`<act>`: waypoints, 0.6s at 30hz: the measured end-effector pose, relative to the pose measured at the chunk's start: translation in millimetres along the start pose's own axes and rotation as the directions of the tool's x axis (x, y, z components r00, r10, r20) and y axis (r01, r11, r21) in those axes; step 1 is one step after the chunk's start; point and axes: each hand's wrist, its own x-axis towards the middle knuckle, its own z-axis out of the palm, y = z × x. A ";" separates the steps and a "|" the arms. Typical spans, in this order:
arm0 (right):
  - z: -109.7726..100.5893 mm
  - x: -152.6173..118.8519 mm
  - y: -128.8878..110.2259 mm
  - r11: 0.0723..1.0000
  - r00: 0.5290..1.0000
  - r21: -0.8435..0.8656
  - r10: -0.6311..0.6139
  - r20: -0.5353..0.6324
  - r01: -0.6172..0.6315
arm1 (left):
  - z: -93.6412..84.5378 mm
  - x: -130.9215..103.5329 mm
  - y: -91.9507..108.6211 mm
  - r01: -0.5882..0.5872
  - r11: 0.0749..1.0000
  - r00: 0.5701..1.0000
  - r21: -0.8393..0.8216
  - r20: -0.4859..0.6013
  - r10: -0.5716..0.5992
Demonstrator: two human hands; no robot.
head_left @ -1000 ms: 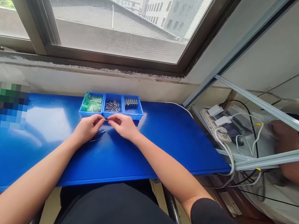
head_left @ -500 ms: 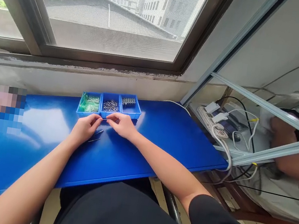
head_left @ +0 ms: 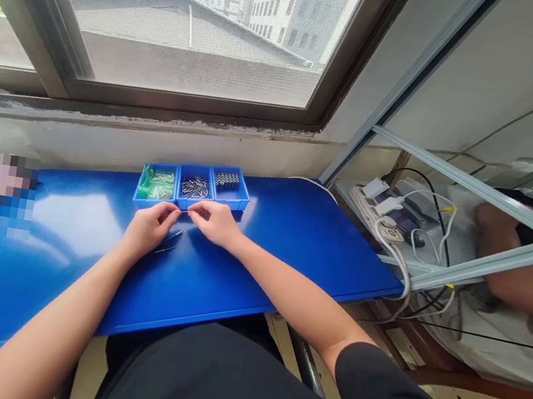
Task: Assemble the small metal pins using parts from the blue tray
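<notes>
Between my fingertips, just in front of the blue bins, is a thin metal pin [head_left: 184, 211]. My left hand [head_left: 151, 227] pinches its left end, and my right hand [head_left: 213, 221] pinches its right end. Two slim metal rods [head_left: 166, 250] lie on the blue table beside my left hand. The left bin [head_left: 135, 191] has small pieces in green plastic. Loose metal pins [head_left: 195, 187] fill the middle bin, and short metal cylinders [head_left: 227, 180] stand in the right one.
The blue table [head_left: 292, 230] runs under a window. A metal frame [head_left: 410, 87] rises at its right end. Beyond are a power strip [head_left: 376, 210], cables and a person's arm [head_left: 509, 265]. A blurred patch covers the far left.
The view has shifted slightly, so the bins and table sit a little further left. Both hands keep nearly the same pose, with the pin still between them.
</notes>
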 end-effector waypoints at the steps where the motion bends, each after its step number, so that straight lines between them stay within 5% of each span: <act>1: 0.3 -0.1 0.4 1.000 1.000 0.000 0.003 -0.001 -0.003 | -0.2 -0.2 0.1 0.002 1.000 1.000 -0.003 0.002 -0.002; 18: 3.6 0.7 1.3 1.000 1.000 0.022 -0.020 -0.008 0.020 | -2.8 0.7 1.1 0.002 1.000 1.000 0.020 -0.004 -0.002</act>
